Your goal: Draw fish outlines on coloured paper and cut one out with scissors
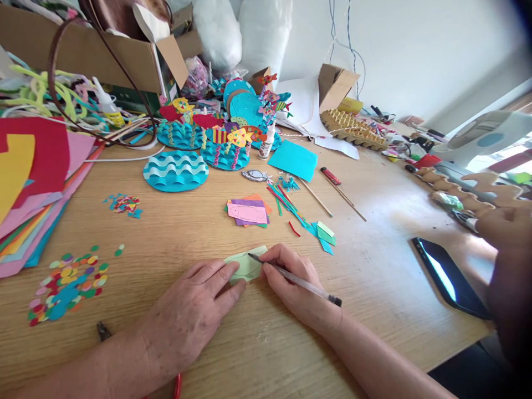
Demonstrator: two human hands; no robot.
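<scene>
Right hand (pixel 291 280) grip closed on pen (pixel 296 280), tip up-left on green paper (pixel 246 265), left hand (pixel 195 310) flat, open

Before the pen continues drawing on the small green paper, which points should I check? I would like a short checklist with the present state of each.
1. The light green paper lies flat on the table: ok.
2. The left hand presses the paper's left edge with its fingertips: ok.
3. The right hand grips the pen, tip on the paper: ok.
4. The drawn outline is complete: cannot tell, the fingers cover part of it.
5. The space around the paper is free; the stack of small coloured papers and the paper strips lie apart, farther back: ok.
6. The phone stays away from the right forearm: ok, though it lies near the table edge.
</scene>
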